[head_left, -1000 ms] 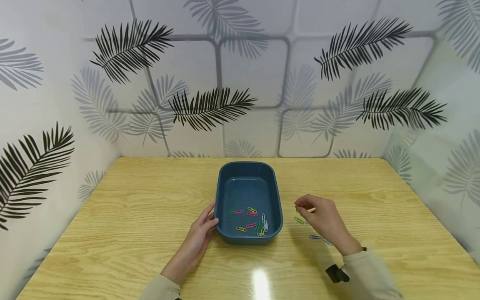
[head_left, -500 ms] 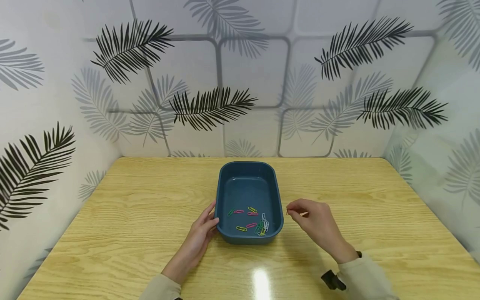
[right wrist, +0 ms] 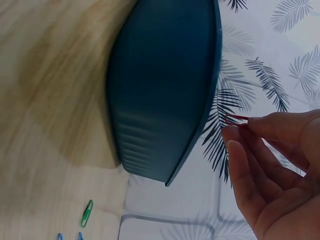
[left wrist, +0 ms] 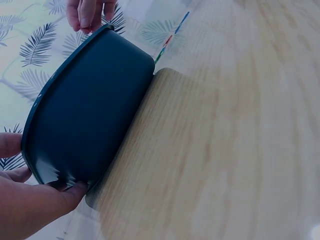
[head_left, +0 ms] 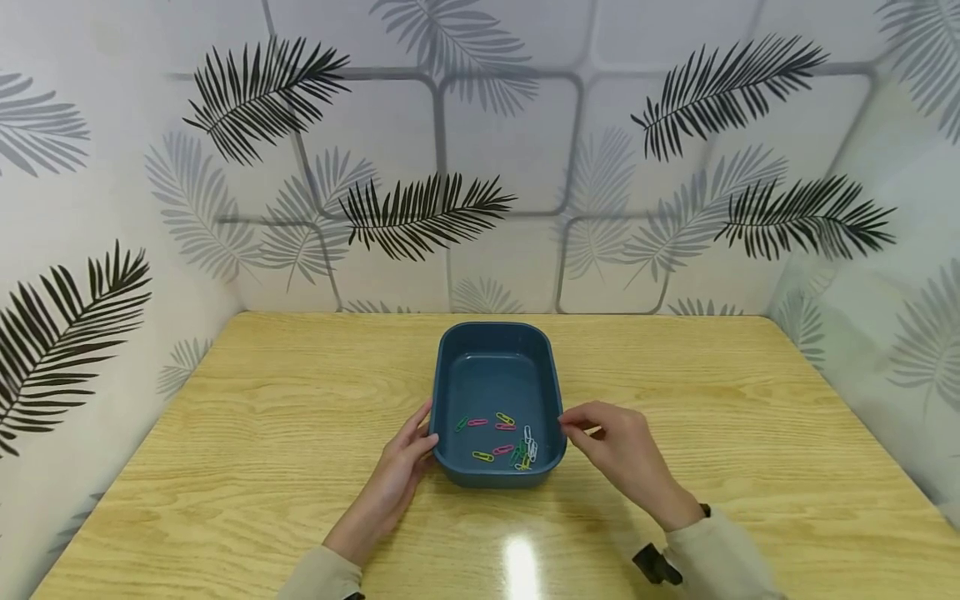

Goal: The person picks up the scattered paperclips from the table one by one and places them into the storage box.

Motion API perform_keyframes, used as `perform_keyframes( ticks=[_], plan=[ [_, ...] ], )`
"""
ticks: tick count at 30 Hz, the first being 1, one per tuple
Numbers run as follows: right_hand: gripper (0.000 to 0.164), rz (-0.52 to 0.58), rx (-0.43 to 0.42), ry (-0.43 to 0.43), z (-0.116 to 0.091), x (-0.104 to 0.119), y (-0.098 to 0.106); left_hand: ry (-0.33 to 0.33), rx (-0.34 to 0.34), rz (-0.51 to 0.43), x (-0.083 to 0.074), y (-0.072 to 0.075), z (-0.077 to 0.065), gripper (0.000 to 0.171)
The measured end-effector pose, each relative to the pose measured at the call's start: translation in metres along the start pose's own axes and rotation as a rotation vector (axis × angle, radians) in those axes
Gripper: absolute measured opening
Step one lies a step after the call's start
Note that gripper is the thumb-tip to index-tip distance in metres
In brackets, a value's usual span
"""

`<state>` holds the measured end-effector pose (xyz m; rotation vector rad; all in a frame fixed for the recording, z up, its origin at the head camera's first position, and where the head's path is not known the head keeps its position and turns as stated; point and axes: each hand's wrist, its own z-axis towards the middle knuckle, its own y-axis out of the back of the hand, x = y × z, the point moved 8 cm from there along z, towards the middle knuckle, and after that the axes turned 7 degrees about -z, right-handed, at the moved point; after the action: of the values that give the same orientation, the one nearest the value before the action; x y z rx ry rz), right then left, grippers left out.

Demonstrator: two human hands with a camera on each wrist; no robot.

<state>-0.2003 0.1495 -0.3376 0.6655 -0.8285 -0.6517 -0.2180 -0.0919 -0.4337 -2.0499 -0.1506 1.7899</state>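
A dark blue plastic bin [head_left: 498,481] stands on the table with several coloured paper clips [head_left: 502,450] scattered over the near half of its floor. My left hand [head_left: 401,462] holds the bin at its near left side, thumb at the rim; in the left wrist view the other fingers lie lower on the wall. At the bin's right rim, my right hand [head_left: 618,442] pinches a red paper clip [right wrist: 234,120] between thumb and fingertips, just above rim height. In the head view the fingers mostly hide that clip.
On the wooden table [head_left: 300,392] right of the bin lie more loose clips, hidden by the right hand in the head view; the right wrist view shows a green clip [right wrist: 86,213] there. A leaf-patterned wall [head_left: 502,250] closes the back.
My right hand has moved left from the loose clips on the table to the bin's right rim, carrying the pinched clip. The left hand and the bin have stayed put.
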Motion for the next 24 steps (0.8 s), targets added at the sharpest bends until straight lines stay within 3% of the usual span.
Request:
perform_keyframes(
  ticks=[7, 24],
  plan=[
    [0.011, 0.023, 0.038, -0.032, 0.015, -0.001, 0.001, 0.002, -0.007, 0.006, -0.001, 0.000, -0.001, 0.059],
    [0.015, -0.033, -0.023, 0.021, 0.017, 0.000, -0.004, -0.007, 0.010, 0.006, 0.000, -0.001, 0.001, 0.059]
  ],
)
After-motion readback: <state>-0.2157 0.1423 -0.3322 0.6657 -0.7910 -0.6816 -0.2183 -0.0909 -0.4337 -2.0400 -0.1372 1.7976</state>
